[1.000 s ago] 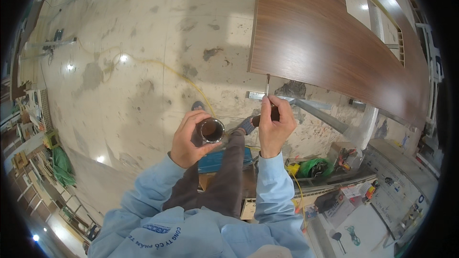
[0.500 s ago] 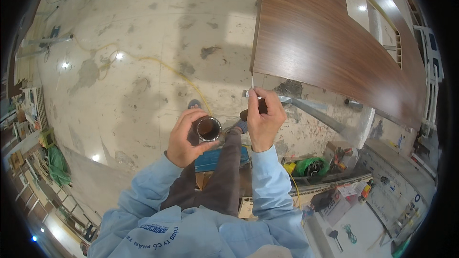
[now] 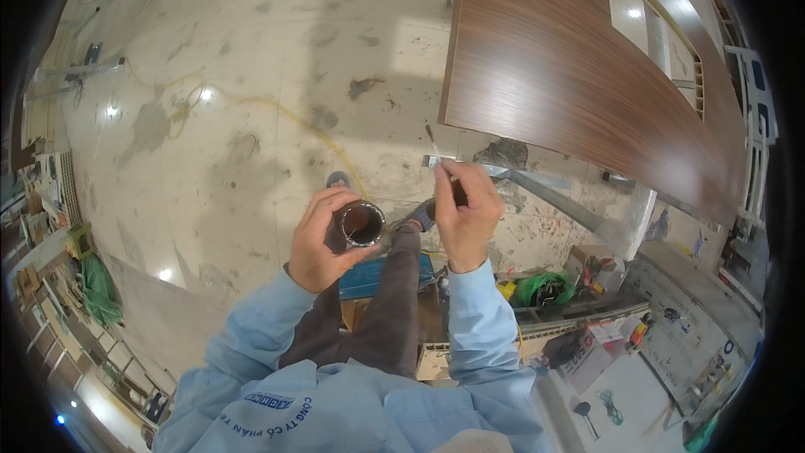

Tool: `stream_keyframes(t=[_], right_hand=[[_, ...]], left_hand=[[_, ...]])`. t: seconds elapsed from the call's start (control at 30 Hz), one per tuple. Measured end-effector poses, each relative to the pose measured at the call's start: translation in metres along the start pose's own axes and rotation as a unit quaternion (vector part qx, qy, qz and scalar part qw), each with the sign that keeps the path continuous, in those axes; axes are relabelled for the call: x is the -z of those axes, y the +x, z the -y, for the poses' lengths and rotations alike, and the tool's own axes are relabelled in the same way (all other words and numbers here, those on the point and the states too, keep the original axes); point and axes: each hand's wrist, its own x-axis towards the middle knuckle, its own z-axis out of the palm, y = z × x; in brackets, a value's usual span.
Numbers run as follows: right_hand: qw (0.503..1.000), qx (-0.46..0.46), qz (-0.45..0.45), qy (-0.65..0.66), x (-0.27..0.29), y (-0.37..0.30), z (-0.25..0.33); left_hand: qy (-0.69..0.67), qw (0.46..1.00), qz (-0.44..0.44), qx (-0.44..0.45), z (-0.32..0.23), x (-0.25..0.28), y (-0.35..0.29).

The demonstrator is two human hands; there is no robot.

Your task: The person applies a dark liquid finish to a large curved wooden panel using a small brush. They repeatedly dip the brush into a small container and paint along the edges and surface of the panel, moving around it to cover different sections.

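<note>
My left hand (image 3: 319, 235) is wrapped round a small round cup (image 3: 362, 223) with a pale, crusted rim and brown stuff inside. Between the thumb and fingertips of my right hand (image 3: 468, 210) is a thin, small brush (image 3: 431, 136), its dark tip pointing up and away from me. A dark brown thing also shows within the curl of that hand, but I cannot make it out. Beyond the brush lies a brown wood-grain panel (image 3: 537, 59) with a cut-out opening. The tip is apart from the panel's near left corner.
A metal support bar (image 3: 553, 201) runs under the panel's near edge. On the floor a yellow cable (image 3: 323, 136) curves towards my feet. A blue box (image 3: 377, 279) is by my legs. At the lower right, a green bag (image 3: 543, 288) sits near a cluttered white worktop (image 3: 616, 382).
The brush has moved away from the panel's corner, slightly left, and its dark tip now shows. My left hand and the cup have barely shifted.
</note>
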Motion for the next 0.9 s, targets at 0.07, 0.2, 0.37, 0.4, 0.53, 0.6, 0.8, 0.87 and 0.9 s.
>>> stream_keyframes(t=[0.07,0.2,0.37,0.4,0.53,0.6,0.8,0.87,0.9], right_hand=[[1.000,0.009,-0.003,-0.029,0.007,0.005,-0.001],[0.997,0.032,0.033,-0.061,0.020,0.014,-0.006],[0.996,0.043,0.030,-0.068,0.022,0.016,-0.005],[0.996,0.026,0.031,-0.080,0.022,0.017,-0.004],[0.994,0.054,0.043,-0.079,0.025,0.020,-0.003],[0.993,0.060,0.034,-0.093,0.029,0.023,-0.004],[0.992,0.088,0.036,-0.080,0.031,0.030,-0.008],[0.991,0.075,0.042,-0.098,0.029,0.030,-0.009],[0.992,0.061,0.034,-0.110,0.027,0.028,-0.009]], left_hand=[[0.003,1.000,-0.003,-0.008,-0.001,0.001,0.000],[0.000,1.000,-0.009,-0.017,-0.001,0.001,0.001],[-0.014,1.000,-0.019,-0.008,-0.001,-0.001,-0.001],[-0.018,1.000,-0.019,-0.008,-0.001,-0.001,-0.001],[-0.007,1.000,-0.020,-0.022,0.000,0.001,-0.001],[-0.002,1.000,-0.020,-0.024,-0.001,0.002,-0.001],[0.006,0.999,-0.022,-0.041,-0.001,0.003,0.001],[0.000,0.999,-0.022,-0.041,-0.001,0.002,0.001],[-0.004,0.999,-0.022,-0.041,-0.001,0.002,0.001]])
